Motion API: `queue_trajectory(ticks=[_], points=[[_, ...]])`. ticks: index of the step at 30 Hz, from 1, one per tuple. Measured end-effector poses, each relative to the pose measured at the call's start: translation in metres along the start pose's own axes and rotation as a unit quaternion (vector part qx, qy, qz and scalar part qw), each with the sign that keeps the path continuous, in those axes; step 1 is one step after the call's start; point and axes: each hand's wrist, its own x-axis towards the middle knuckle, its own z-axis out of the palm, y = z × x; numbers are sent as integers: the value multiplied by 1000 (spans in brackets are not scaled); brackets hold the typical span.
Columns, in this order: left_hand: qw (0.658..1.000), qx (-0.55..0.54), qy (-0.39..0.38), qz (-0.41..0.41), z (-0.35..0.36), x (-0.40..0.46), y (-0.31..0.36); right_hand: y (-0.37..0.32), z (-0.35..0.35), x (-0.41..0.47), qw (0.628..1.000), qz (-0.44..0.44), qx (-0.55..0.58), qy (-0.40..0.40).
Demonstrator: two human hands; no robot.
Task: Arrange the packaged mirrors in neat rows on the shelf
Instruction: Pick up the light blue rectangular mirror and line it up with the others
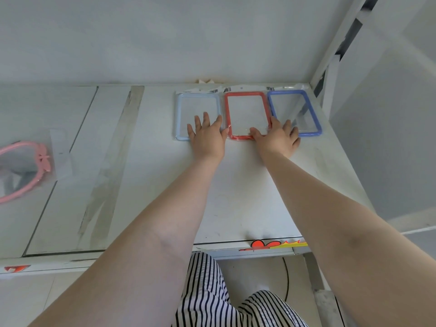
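Three packaged mirrors lie flat in one row at the back right corner of the white shelf (236, 197), against the rear wall; each is rectangular, upright in format, in a clear plastic sleeve with a white header strip carrying a barcode at its far end. The light blue mirror (179, 114) is leftmost, its frame pale and thin; the red mirror (227, 112) sits in the middle, its sleeve crinkled and glossy near the front edge; the dark blue mirror (313, 112) is rightmost, just beside the shelf's corner post (330, 50), and its glass reflects a dark diagonal bar. The three frames lie side by side with narrow gaps, front edges roughly level.

The left hand (207, 135) rests flat on the front right part of the light blue mirror, fingers straight and spread; its grip is released. The right hand (277, 138) lies over the gap between the red and dark blue mirrors, thumb on the red frame's front edge, fingers extended onto the dark blue one; grip likewise released, pressing rather than grasping.

Far left on the shelf, well apart from the row, a pink mirror (26, 171) with a bow lies in its own clear package; only part of it is in view. Striped trousers (212, 296) show below the shelf edge.
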Motion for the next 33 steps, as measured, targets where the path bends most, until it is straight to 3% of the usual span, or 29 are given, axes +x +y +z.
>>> queue_trajectory(ticks=[8,13,20,26,33], points=[[1000,-9,-11,3,-7,-2,-1,1,-8,-2,1000,-4,13,-6],[997,-16,-30,72,0,-7,5,10,-9,-3,1000,1,9,-22],[996,-21,3,82,6,-2,2,7,-6,-5,999,-5,30,-24],[995,-22,13,92,4,-4,4,18,-16,0,999,-21,29,32],[977,38,-40,206,3,8,21,43,-27,43,999,18,-23,-22]])
